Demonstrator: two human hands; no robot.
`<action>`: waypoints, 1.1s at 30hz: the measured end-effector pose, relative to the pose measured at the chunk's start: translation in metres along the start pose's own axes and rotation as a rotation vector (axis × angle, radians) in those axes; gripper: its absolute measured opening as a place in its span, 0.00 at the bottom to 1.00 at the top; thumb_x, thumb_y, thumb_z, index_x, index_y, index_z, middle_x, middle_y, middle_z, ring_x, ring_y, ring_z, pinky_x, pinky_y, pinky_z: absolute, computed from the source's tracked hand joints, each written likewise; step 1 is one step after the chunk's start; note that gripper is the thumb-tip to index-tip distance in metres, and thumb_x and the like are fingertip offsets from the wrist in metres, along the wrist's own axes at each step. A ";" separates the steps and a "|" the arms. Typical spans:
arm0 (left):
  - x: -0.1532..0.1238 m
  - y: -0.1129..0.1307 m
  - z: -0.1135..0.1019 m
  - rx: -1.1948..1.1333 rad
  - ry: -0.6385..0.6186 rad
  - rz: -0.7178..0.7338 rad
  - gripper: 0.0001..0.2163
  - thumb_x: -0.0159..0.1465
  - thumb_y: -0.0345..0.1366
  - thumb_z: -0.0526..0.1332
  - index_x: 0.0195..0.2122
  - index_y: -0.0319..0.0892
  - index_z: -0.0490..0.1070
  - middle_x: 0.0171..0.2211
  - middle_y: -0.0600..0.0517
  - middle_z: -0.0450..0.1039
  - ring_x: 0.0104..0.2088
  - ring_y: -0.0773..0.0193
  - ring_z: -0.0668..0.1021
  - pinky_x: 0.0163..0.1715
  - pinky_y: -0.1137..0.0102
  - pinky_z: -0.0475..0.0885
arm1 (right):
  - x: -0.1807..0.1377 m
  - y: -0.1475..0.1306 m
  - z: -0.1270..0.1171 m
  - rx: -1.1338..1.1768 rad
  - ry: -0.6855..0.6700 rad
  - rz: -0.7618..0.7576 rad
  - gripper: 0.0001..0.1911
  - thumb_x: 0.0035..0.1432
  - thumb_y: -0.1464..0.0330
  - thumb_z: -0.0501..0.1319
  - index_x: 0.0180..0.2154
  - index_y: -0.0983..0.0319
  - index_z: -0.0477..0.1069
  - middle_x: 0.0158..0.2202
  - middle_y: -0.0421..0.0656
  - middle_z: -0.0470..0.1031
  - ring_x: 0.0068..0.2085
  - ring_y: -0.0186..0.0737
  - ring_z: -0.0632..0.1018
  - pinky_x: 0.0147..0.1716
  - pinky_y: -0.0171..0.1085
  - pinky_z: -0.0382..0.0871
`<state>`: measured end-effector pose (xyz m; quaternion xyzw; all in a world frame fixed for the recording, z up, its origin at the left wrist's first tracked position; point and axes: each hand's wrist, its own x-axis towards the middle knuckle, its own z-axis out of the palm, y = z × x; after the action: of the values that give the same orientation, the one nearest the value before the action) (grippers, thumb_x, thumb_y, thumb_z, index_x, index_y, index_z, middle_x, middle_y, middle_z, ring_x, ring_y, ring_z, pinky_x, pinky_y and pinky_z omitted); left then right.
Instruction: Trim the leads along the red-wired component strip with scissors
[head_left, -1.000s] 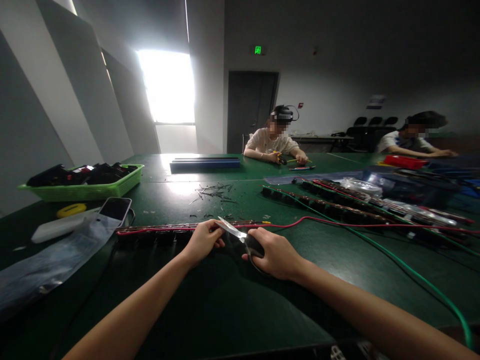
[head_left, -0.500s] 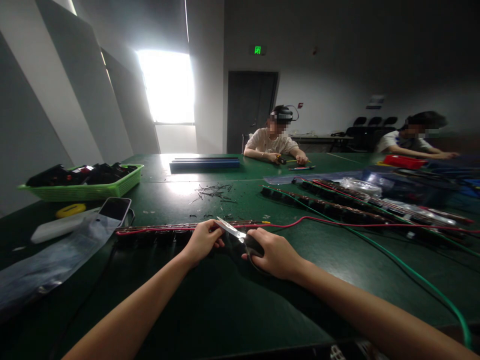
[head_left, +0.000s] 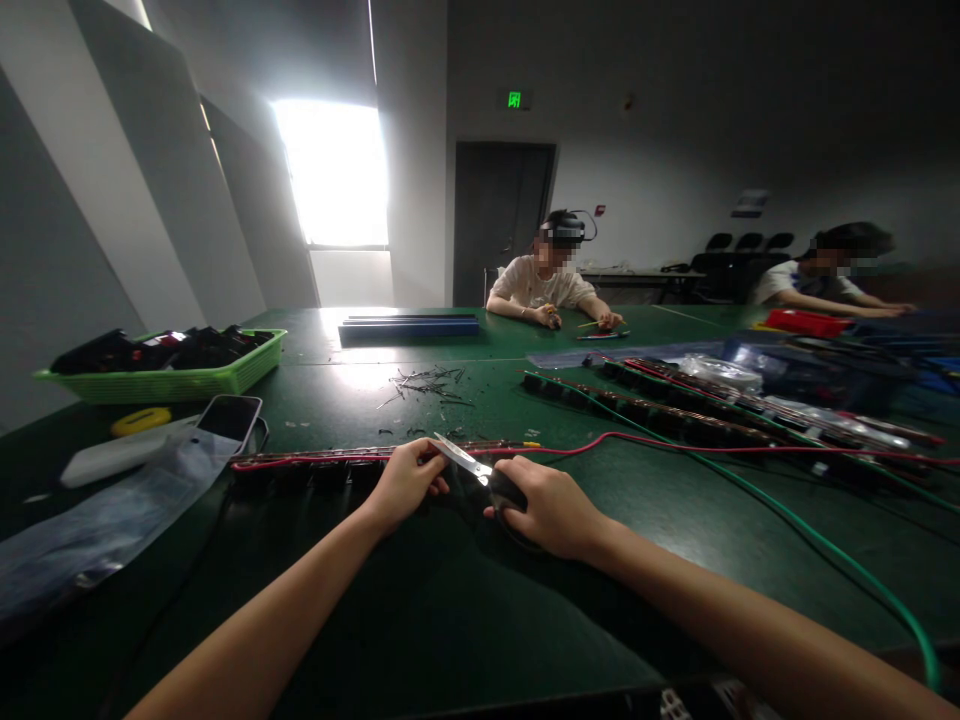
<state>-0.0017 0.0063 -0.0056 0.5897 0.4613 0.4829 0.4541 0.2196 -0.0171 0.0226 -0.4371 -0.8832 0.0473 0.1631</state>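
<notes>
My right hand [head_left: 551, 502] is closed around the dark handles of a pair of scissors [head_left: 471, 464]. The silver blades point up and left, their tips beside the fingers of my left hand [head_left: 411, 478]. That hand is closed, its thumb and fingertips pinched together at the near side of a long black strip with a red wire [head_left: 307, 461]. What the left fingers hold is too small to make out. From the strip, the red wire [head_left: 660, 443] runs on to the right, past my right hand, crossing a green wire [head_left: 810, 540].
Short black offcuts [head_left: 429, 383] lie beyond my hands. At the left are a green basket [head_left: 244, 373] of black parts, a phone [head_left: 229, 420], a yellow tape roll [head_left: 140, 421] and a plastic bag [head_left: 127, 515]. More wired strips [head_left: 660, 410] lie right. Two people sit across the table.
My hands and the scissors have stayed almost still. Across the table, one person's hands have shifted slightly.
</notes>
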 end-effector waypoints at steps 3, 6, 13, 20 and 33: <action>0.000 -0.001 0.000 0.017 0.000 0.016 0.10 0.59 0.39 0.61 0.37 0.36 0.73 0.25 0.52 0.74 0.20 0.70 0.76 0.19 0.78 0.68 | 0.000 -0.001 -0.001 -0.016 -0.002 0.007 0.19 0.57 0.57 0.61 0.46 0.62 0.68 0.44 0.47 0.74 0.42 0.45 0.75 0.39 0.37 0.64; 0.000 -0.001 0.000 0.028 0.007 0.025 0.10 0.59 0.38 0.61 0.37 0.37 0.73 0.26 0.52 0.74 0.20 0.70 0.76 0.18 0.78 0.67 | -0.001 -0.002 0.000 -0.030 -0.001 0.007 0.18 0.57 0.57 0.61 0.45 0.61 0.68 0.43 0.47 0.74 0.40 0.44 0.75 0.37 0.37 0.63; 0.000 0.000 0.000 0.054 0.015 0.023 0.10 0.58 0.38 0.61 0.36 0.36 0.73 0.26 0.52 0.74 0.19 0.71 0.75 0.17 0.79 0.66 | -0.001 -0.002 -0.001 -0.037 -0.016 0.002 0.17 0.57 0.57 0.60 0.43 0.62 0.68 0.41 0.47 0.74 0.38 0.43 0.74 0.36 0.36 0.63; 0.001 -0.001 0.000 0.059 0.013 0.030 0.09 0.59 0.37 0.60 0.36 0.36 0.73 0.24 0.53 0.73 0.19 0.71 0.75 0.17 0.78 0.66 | -0.001 -0.001 0.000 -0.016 -0.009 -0.007 0.18 0.58 0.57 0.60 0.44 0.62 0.68 0.41 0.47 0.73 0.39 0.43 0.74 0.37 0.36 0.63; 0.000 0.001 0.002 0.016 0.046 -0.002 0.10 0.58 0.38 0.63 0.37 0.36 0.72 0.26 0.53 0.73 0.18 0.72 0.74 0.17 0.78 0.66 | 0.000 0.005 0.002 0.166 0.083 0.071 0.17 0.60 0.56 0.57 0.46 0.59 0.67 0.39 0.46 0.76 0.36 0.43 0.76 0.34 0.36 0.64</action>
<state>0.0001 0.0057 -0.0046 0.5814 0.4761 0.4923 0.4392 0.2224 -0.0140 0.0193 -0.4549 -0.8526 0.1080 0.2335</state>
